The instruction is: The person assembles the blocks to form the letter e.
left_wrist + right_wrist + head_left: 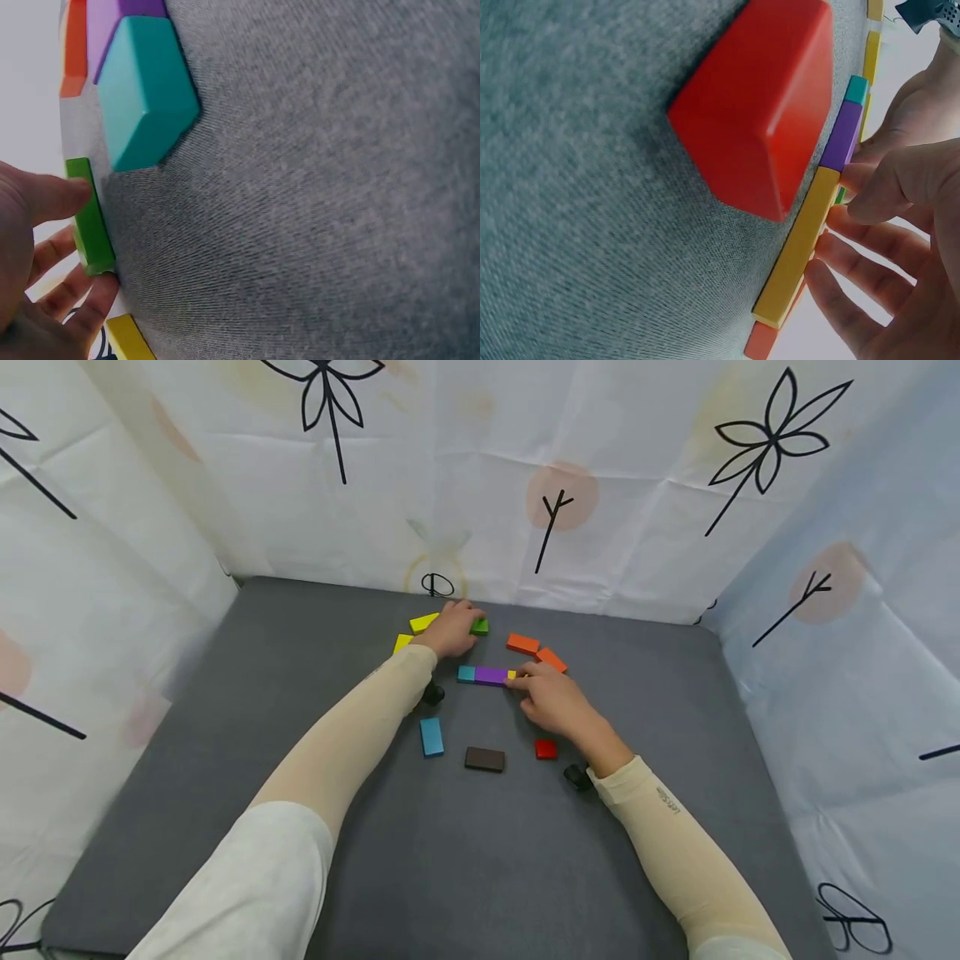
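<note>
At the back of the table my left hand (452, 628) pinches a green block (480, 627); the left wrist view shows its thumb on one side and fingers on the other. A teal block (466, 674), a purple block (491, 677) and a long yellow block (799, 247) lie end to end in a straight row. Reaching over this row, my right hand (553, 697) touches the yellow block's far side with its extended fingers. Most of that block is hidden under the hand in the head view. A red block (546, 749) sits nearer, below the right hand.
Two yellow blocks (424, 623) lie beside the left hand, partly covered by it. Behind the right hand are two orange blocks (522, 644). A blue block (432, 737) and a dark brown block (484, 759) lie in front on the grey table (480, 860). Patterned curtains (637, 485) surround it.
</note>
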